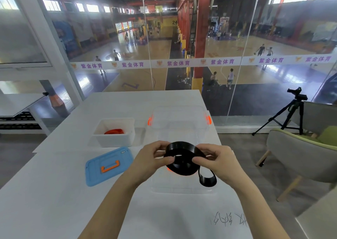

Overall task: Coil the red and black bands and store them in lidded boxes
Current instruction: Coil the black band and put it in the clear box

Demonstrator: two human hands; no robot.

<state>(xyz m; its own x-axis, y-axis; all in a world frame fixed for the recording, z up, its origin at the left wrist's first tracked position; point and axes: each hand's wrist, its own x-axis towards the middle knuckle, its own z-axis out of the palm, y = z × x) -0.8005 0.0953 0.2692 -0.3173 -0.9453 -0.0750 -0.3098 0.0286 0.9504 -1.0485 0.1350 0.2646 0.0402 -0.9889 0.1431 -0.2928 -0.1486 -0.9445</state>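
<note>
**Black band half coiled in both hands, red band in the white box**

Both hands hold the black band (179, 163) in the air, to the right of the white box (113, 141) and nearer the person. The left hand (149, 159) pinches the coil's left side between thumb and curled fingers. The right hand (218, 159) pinches its right side the same way. The band is wound into a few loose loops, and one free loop (207, 179) hangs below the right hand.

The red band (114, 131) lies coiled inside the white box, which stands open on the white table (54, 202).

Just in front of the white box, on the person's side, a blue lid (94, 175) lies flat with its orange handle (110, 166) facing up. To the right of the white box stands a clear container (180, 118) with orange latches at both ends. A second clear plastic piece (182, 190) lies on the table directly under the hands and the coil. The hands hide much of it, so I cannot tell whether it is a box or a lid.

Nearer the person than all of these, handwriting (228, 218) marks the tabletop. Far to the right of the white box, off the table, are a black tripod (290, 114) and a grey chair (284, 147). Beyond the box, a glass wall (109, 38) overlooks a sports hall.
</note>
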